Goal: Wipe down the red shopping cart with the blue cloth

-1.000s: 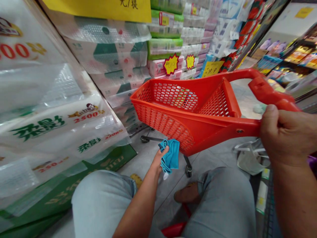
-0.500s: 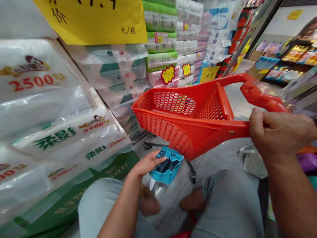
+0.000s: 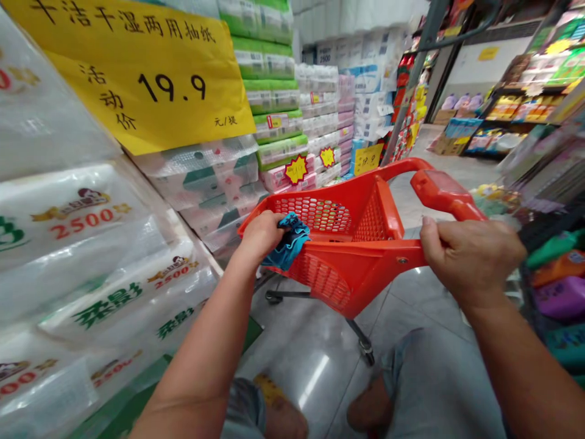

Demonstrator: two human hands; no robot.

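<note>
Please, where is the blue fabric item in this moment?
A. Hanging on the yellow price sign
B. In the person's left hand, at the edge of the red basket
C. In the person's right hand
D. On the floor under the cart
B. The left hand holds the blue fabric item at the edge of the red cart basket, while the right hand grips the cart handle.

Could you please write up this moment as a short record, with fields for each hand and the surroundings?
Left hand: holds a blue fabric item at the basket's rim
Right hand: grips the side bar of a red plastic shopping cart
Beside: stacked tissue packs
Above them: yellow 19.9 price sign
</note>
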